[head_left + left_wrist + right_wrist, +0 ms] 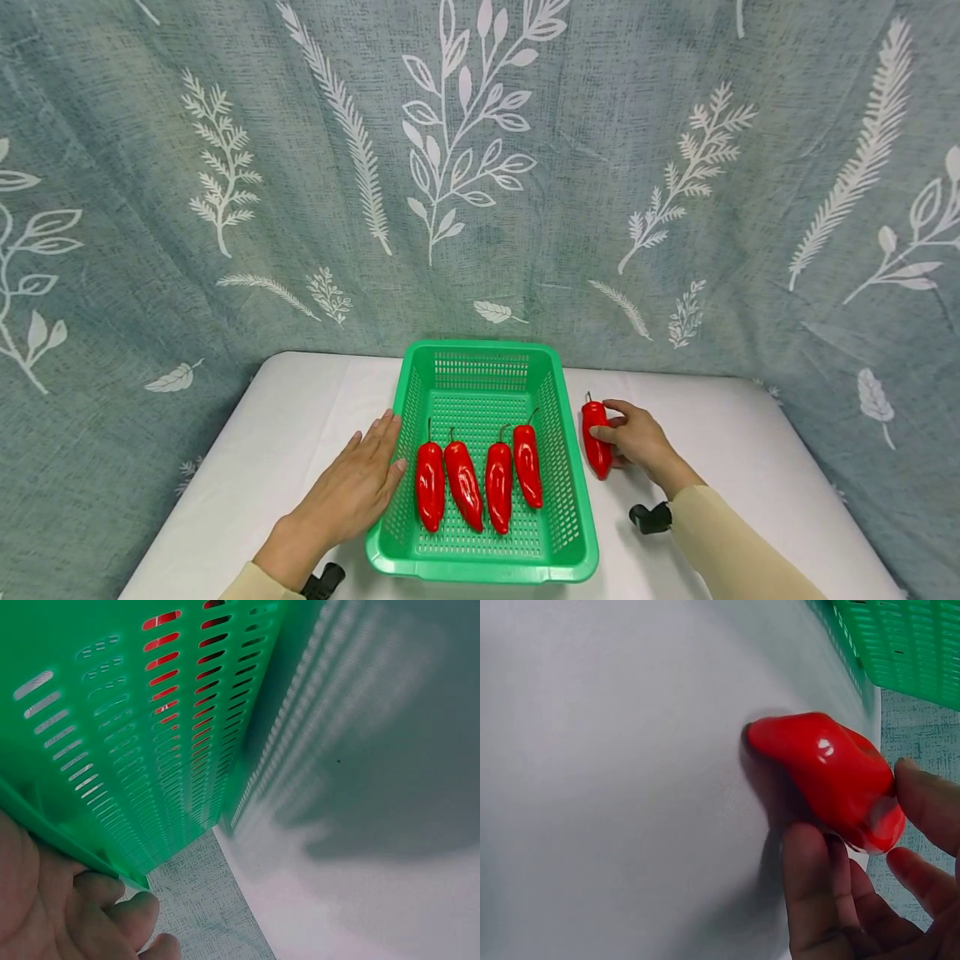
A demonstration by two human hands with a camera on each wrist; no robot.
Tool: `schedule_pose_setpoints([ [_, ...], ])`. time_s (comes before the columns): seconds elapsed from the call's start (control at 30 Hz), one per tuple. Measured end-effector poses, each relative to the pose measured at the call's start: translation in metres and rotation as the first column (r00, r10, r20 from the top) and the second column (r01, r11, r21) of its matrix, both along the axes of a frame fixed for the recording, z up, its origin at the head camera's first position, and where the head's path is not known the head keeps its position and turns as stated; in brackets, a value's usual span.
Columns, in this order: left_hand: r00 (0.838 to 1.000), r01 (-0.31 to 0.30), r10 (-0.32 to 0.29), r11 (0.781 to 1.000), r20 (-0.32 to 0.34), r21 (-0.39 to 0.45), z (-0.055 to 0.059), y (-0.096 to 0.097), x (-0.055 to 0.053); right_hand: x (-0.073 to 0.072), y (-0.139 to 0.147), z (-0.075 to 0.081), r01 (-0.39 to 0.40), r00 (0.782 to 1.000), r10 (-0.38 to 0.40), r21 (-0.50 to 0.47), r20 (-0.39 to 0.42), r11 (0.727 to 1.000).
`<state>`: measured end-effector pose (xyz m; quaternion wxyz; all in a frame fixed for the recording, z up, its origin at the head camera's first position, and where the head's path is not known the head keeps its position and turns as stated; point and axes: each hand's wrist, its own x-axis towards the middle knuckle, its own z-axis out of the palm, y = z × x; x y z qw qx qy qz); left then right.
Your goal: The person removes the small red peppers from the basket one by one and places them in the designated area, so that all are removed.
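Observation:
A green plastic basket (pixel 483 570) with slotted walls stands on the white table. Several glossy red peppers (pixel 462 487) with thin dark stems lie inside it, side by side. My left hand (pixel 356 483) rests against the basket's left rim, fingers straight; the left wrist view shows its fingers (pixel 135 919) at the rim's edge. To the right of the basket, my right hand (pixel 643 439) holds another red pepper (pixel 597 457) between thumb and fingers. In the right wrist view this pepper (pixel 825 769) has its tip pointing away from the hand, close over the table.
The white table (pixel 750 467) extends to both sides of the basket. Behind it hangs a grey-green curtain (pixel 570 208) with white leaf patterns. A black wrist device (pixel 650 518) sits by the right sleeve.

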<state>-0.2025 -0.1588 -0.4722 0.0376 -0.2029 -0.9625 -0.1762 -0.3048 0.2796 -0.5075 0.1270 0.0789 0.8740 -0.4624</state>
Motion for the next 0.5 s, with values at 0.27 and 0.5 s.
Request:
schedule_pose_setpoints([
  [0.27,1.0,-0.004,0.004,1.0,0.007,-0.003,-0.0004,-0.0003,0.0003,-0.0009,0.0031,-0.002,0.021,1.0,-0.021,0.018,-0.01,1.0],
  [0.5,1.0,-0.006,0.006,1.0,0.001,0.005,-0.0008,0.0002,0.0007,0.0015,0.003,-0.003,0.028,0.999,-0.026,0.063,-0.037,0.998],
])
